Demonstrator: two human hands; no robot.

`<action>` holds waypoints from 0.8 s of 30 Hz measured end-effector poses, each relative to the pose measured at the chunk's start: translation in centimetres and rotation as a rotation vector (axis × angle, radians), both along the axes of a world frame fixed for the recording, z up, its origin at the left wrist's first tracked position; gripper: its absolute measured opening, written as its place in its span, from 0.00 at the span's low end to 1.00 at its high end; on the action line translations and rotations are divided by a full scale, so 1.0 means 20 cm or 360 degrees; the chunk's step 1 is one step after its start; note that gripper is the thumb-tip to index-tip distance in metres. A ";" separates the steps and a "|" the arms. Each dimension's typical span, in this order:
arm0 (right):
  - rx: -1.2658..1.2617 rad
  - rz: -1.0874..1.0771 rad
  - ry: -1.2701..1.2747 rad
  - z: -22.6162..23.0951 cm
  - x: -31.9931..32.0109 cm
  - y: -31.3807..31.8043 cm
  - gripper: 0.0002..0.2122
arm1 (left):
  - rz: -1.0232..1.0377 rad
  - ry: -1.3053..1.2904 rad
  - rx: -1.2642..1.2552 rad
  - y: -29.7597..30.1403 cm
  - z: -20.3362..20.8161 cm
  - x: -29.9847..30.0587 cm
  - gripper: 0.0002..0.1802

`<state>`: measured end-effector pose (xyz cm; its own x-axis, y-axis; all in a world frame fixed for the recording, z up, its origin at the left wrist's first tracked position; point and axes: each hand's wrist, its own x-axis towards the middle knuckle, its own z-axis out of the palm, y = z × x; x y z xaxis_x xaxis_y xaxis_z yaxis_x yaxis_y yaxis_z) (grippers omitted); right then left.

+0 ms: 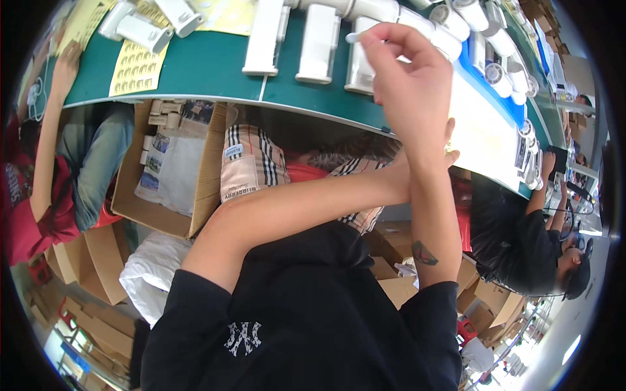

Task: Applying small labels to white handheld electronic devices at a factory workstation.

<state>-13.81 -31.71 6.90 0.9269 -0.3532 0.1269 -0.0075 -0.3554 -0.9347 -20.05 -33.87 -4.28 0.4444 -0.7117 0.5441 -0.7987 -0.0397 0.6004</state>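
Note:
My right hand point(414, 85) is raised over the green table, thumb and forefinger pinched on a small pale, roundish piece point(354, 38). Just below that piece stands a white plastic device point(358, 75), partly covered by my fingers. Two similar white devices point(316, 52) lie to its left, their ends toward the table's near edge. My left forearm crosses under my right one, and my left hand point(451, 156) is mostly hidden behind the right wrist. Only a few of its fingertips show, beside a bright white sheet point(486, 124); whether it holds anything is hidden.
A yellow sticker sheet point(137, 68) and more white devices point(140, 32) lie at the left. Several white cylindrical units point(499, 78) crowd the far right near a blue tray edge point(466, 62). An open cardboard box point(208, 163) stands under the table. Co-workers sit on both sides.

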 end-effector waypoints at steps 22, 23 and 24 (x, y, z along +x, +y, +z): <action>-0.0047 -0.0145 0.0700 -0.15 -0.45 -0.88 0.06 | -0.0056 -0.0016 0.0497 0.08 0.20 0.06 0.30; -0.0054 -0.0198 0.0658 -0.16 -0.45 -0.88 0.07 | -0.0051 -0.0014 0.0504 0.07 0.20 0.05 0.30; -0.0062 -0.0252 0.0617 -0.17 -0.45 -0.88 0.07 | -0.0053 -0.0008 0.0489 0.07 0.20 0.05 0.29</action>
